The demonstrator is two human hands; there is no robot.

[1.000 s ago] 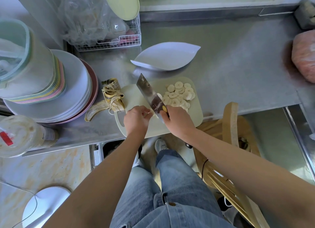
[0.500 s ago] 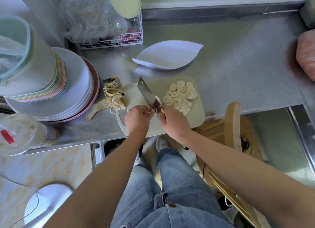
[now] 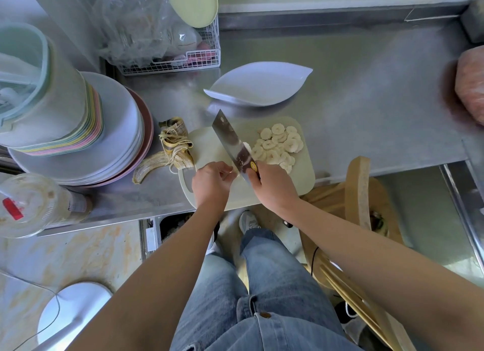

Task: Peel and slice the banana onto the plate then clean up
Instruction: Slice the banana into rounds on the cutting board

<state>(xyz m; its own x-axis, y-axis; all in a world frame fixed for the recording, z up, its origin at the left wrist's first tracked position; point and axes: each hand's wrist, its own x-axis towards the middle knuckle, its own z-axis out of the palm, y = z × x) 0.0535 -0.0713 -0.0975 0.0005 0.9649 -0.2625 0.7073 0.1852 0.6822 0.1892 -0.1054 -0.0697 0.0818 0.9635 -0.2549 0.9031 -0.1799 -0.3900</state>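
A pale cutting board (image 3: 303,175) lies at the counter's front edge with several banana slices (image 3: 279,146) piled on its far right part. My right hand (image 3: 272,185) grips the handle of a cleaver (image 3: 230,141), whose blade points away to the left over the board. My left hand (image 3: 212,183) is beside the blade's heel, fingers curled; whether a last bit of banana is under them is hidden. The empty banana peel (image 3: 167,154) lies on the counter left of the board. A white leaf-shaped plate (image 3: 259,84) stands empty behind the board.
A tall stack of plates and bowls (image 3: 86,130) fills the left counter. A wire basket (image 3: 170,59) with plastic bags stands at the back. A plastic cup (image 3: 34,206) lies front left. A wooden chair (image 3: 358,193) is right of my legs. A pink bag (image 3: 471,86) sits far right.
The cleaver and both hands have shifted slightly toward the board's front. The slices, peel and plate have not moved on the counter.
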